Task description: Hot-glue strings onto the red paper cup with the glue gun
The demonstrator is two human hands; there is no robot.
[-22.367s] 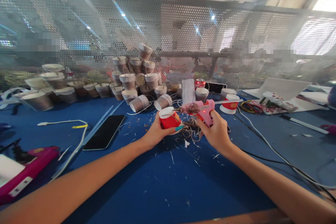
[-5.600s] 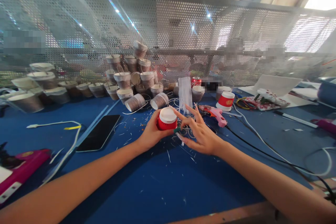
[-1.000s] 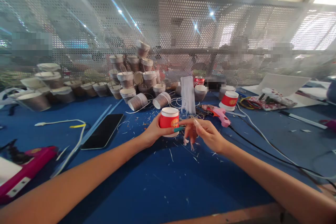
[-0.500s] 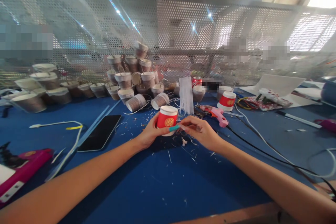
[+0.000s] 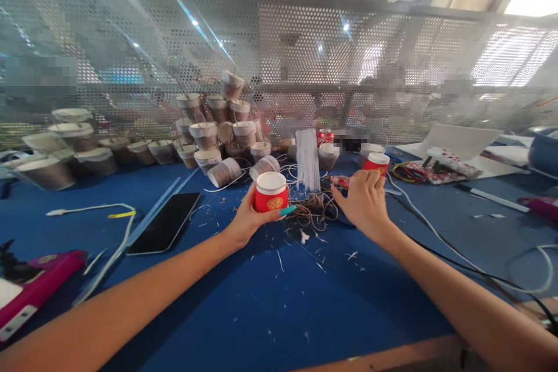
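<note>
My left hand [image 5: 244, 218] is wrapped round a small paper cup [image 5: 271, 193], white-rimmed with a red band and a gold emblem. The cup is upright, and my thumb with its long turquoise nail lies across its front. To the right, my right hand [image 5: 366, 200] reaches over a hot glue gun [image 5: 340, 181], hiding most of it. Its thumb is apart from the bent fingers, whose tips I cannot see, so a grip does not show. A tangle of brown twine [image 5: 314, 209] lies between my hands. Behind my right hand stands a second red cup [image 5: 375, 163], partly covered.
Twine-wrapped cups [image 5: 204, 133] are stacked at the back left. White glue sticks [image 5: 307, 160] stand mid-table, near a red can [image 5: 325, 138]. A black phone [image 5: 165, 224] lies left; a magenta device [image 5: 43, 279] is nearer. Cables [image 5: 453, 250] cross the right side. Scraps dot the blue table [image 5: 261, 314].
My right hand has left the cup in my left hand and moved right, over the glue gun. The twine tangle now shows. The held cup has shifted slightly left and up.
</note>
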